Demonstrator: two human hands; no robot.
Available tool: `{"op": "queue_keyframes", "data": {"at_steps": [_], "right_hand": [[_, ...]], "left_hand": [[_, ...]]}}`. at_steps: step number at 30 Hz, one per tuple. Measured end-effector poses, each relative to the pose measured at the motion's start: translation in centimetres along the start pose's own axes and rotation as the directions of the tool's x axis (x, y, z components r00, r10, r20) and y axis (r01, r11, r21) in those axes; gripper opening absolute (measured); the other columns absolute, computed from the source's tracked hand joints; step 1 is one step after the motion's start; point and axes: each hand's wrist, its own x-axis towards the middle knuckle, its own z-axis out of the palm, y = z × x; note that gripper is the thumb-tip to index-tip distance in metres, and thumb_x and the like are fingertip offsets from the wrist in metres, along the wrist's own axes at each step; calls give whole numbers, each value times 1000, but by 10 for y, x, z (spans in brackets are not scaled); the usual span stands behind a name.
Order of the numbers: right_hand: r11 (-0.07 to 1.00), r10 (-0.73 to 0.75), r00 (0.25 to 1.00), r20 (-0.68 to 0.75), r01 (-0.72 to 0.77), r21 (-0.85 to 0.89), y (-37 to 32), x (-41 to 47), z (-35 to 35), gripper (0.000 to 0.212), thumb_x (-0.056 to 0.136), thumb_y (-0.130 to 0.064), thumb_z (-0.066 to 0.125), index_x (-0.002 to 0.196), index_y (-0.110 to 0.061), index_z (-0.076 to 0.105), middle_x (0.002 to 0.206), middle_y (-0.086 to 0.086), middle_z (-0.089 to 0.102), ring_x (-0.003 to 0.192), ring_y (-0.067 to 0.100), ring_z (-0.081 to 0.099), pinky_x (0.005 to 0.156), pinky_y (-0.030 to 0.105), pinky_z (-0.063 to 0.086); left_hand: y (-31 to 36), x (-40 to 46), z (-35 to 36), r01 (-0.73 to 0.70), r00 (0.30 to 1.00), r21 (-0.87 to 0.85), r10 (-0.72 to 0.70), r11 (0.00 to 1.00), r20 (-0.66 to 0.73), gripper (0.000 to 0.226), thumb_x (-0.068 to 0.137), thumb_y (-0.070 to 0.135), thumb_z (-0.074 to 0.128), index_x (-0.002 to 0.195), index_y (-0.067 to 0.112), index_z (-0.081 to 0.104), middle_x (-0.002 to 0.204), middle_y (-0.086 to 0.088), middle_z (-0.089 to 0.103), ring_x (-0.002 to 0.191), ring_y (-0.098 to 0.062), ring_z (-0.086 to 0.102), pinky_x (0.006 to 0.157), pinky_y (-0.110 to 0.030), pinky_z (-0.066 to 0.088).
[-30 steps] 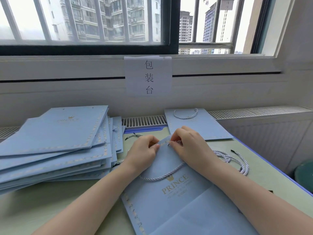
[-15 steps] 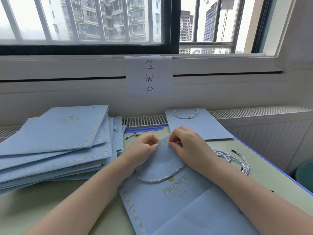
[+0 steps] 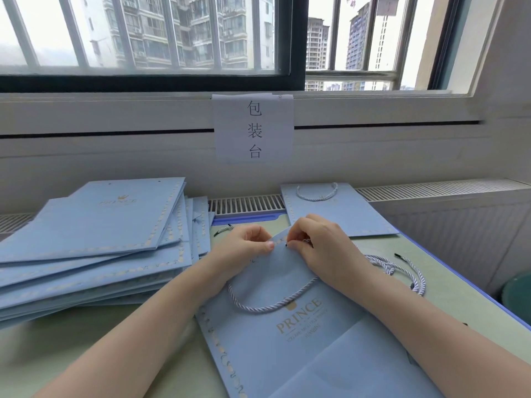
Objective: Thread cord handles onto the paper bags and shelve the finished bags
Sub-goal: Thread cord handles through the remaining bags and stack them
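A flat light-blue paper bag printed PRINCE lies in front of me on the table. A twisted white cord loops across its face. My left hand pinches the bag's top edge. My right hand pinches the cord's black tip at a hole in that same edge. The fingertips of both hands nearly meet there. A bag with a cord handle lies flat at the back right.
A fanned stack of flat blue bags fills the left of the table. Loose cords lie to the right of my right wrist, one more cord end behind my left hand. The blue table edge runs along the right.
The cord loop on the bag has slid left and grown a little longer. Both hands stay at the bag's top edge with only small finger movements.
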Motion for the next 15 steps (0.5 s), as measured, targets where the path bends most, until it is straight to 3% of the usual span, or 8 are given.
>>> {"op": "queue_keyframes", "data": {"at_steps": [2,5,9,15], "right_hand": [[1000,-14,1000,-4,14,2,0,0,0,2,87,-8,62,86,-8,63,85,0,54,81,17,50,75,30,41],[999,-35,999,-15,35,6,-1,0,0,1,86,-7,62,86,-8,63,84,-1,54,80,16,50,75,31,41],[998,-70,997,-18,70,4,-1,-1,0,3,86,-6,62,86,-8,63,83,-6,50,79,13,48,74,27,40],[987,-155,988,-25,154,-52,1,0,4,4,85,-7,63,85,-11,62,82,-9,46,76,10,42,68,19,30]], "left_hand": [[2,0,3,-25,1000,65,24,998,20,14,68,22,63,73,14,52,70,0,57,64,-14,53,58,-24,42],[3,-1,4,-16,1000,74,15,997,14,16,64,23,59,73,15,49,72,-2,56,65,-17,52,58,-26,41],[3,0,3,35,999,84,-35,996,-1,16,81,11,62,73,15,49,77,-7,58,67,-20,53,58,-26,41],[1,2,6,17,998,127,-8,992,-69,20,89,12,57,71,16,48,67,2,47,58,-10,42,55,-23,33]]}}
